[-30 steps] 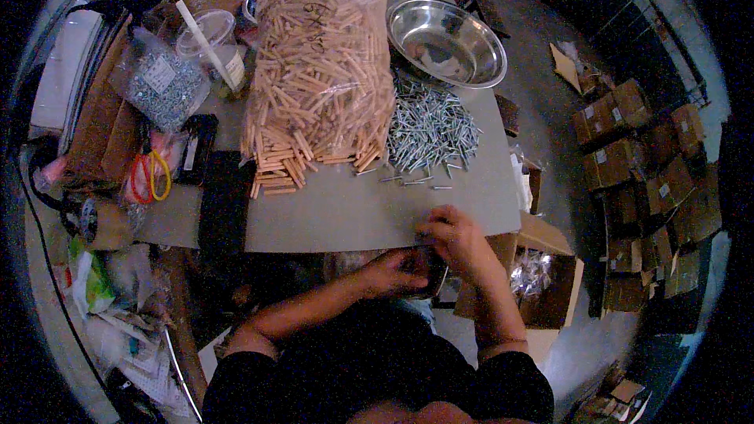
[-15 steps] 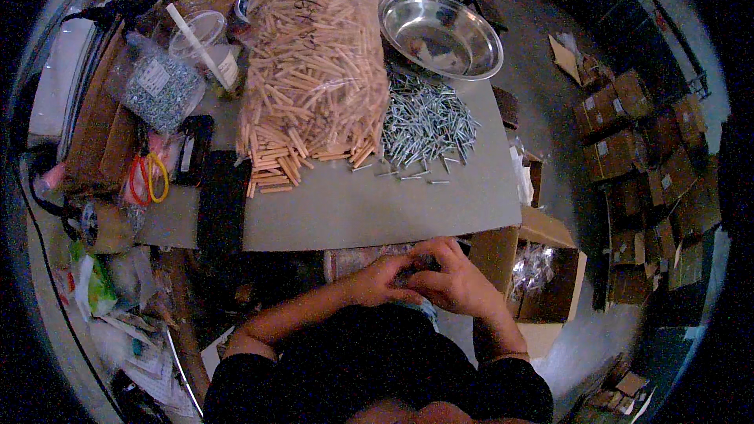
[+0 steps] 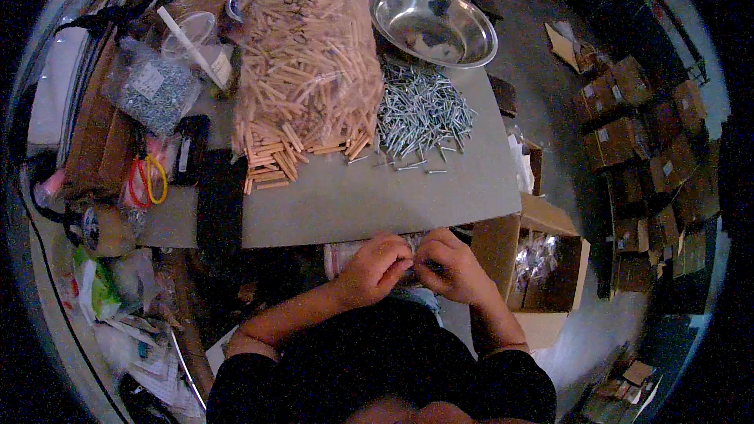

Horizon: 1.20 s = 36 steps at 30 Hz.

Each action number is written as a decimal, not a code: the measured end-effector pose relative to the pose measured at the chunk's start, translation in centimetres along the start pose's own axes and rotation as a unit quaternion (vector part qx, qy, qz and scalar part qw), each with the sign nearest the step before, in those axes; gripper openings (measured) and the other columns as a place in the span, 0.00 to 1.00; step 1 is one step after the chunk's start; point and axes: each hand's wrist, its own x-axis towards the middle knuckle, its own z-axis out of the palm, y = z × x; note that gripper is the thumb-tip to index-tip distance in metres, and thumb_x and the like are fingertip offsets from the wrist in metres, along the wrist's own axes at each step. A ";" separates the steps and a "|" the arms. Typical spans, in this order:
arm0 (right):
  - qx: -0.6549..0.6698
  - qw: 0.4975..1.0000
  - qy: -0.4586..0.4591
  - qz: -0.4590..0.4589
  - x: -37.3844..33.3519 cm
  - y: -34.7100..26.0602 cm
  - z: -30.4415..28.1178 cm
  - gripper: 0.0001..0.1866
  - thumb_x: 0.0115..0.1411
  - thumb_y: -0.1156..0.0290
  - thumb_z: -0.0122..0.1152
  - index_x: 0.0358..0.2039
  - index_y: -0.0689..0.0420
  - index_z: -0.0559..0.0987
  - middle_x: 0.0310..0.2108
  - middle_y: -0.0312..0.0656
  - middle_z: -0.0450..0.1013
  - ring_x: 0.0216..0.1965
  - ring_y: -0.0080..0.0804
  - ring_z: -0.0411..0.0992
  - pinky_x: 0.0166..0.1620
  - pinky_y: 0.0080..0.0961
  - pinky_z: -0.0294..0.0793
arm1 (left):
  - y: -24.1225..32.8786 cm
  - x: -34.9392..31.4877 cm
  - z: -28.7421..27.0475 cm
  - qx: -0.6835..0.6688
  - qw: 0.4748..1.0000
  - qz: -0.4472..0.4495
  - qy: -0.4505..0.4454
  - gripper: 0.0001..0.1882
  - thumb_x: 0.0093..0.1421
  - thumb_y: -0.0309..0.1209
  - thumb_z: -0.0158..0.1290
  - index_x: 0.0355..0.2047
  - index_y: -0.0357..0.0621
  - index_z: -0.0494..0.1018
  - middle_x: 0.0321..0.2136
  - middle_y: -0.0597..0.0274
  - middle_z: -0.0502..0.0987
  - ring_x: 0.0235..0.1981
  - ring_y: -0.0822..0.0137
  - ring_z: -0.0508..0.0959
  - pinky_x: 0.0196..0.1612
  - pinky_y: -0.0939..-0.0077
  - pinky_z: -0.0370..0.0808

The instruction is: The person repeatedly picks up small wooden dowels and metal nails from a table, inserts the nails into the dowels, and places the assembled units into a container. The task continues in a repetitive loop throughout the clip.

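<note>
My left hand (image 3: pixel 378 264) and my right hand (image 3: pixel 450 265) meet just in front of the table's near edge, above my lap. Both have their fingers curled, thumbs and fingertips pressed together close to each other. Whatever they pinch is too small and dark to make out. Beyond them on the grey table (image 3: pixel 377 204) lies a big clear bag of wooden dowels (image 3: pixel 306 63), with loose dowels (image 3: pixel 271 163) spilling from its near end. To its right is a heap of silvery screws or bolts (image 3: pixel 424 110), several of them strewn at the near side.
A steel bowl (image 3: pixel 436 23) stands behind the metal heap. On the left are a bag of small metal parts (image 3: pixel 157 90), yellow-and-red-handled scissors (image 3: pixel 149 180) and a clear cup (image 3: pixel 191 35). An open carton (image 3: pixel 550 267) with clear packets sits right of me; stacked cartons (image 3: pixel 620 141) stand farther right.
My hands were overlapped with the right fingers spread over the left; now they are side by side, fingers curled, tips close together. The view has shifted slightly; the table items stay put.
</note>
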 end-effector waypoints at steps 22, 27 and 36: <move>-0.297 0.889 0.172 0.304 -7.1 5.5 -6.3 0.10 0.47 0.76 0.62 0.31 0.60 0.75 0.30 0.45 0.72 0.30 0.41 0.72 0.35 0.30 0.72 | -18.5 -12.0 9.9 -0.118 0.948 -0.177 -0.235 0.12 0.55 0.33 0.46 0.36 0.45 0.74 0.48 0.55 0.70 0.52 0.53 0.67 0.55 0.58 0.63; -0.198 0.974 0.103 0.040 2.2 2.9 -0.6 0.08 0.47 0.77 0.61 0.30 0.58 0.76 0.31 0.46 0.71 0.35 0.45 0.71 0.38 0.34 0.72 | -7.9 -4.7 3.1 0.104 0.976 -0.012 -0.191 0.13 0.56 0.31 0.45 0.41 0.46 0.74 0.45 0.51 0.72 0.48 0.52 0.70 0.51 0.61 0.67; -0.312 0.931 0.031 -0.190 14.3 1.4 2.7 0.13 0.49 0.70 0.50 0.37 0.55 0.74 0.41 0.44 0.70 0.46 0.42 0.67 0.46 0.36 0.69 | -3.1 -4.9 -0.3 0.048 0.966 -0.178 -0.180 0.10 0.57 0.32 0.49 0.35 0.43 0.76 0.33 0.53 0.77 0.36 0.54 0.76 0.44 0.66 0.71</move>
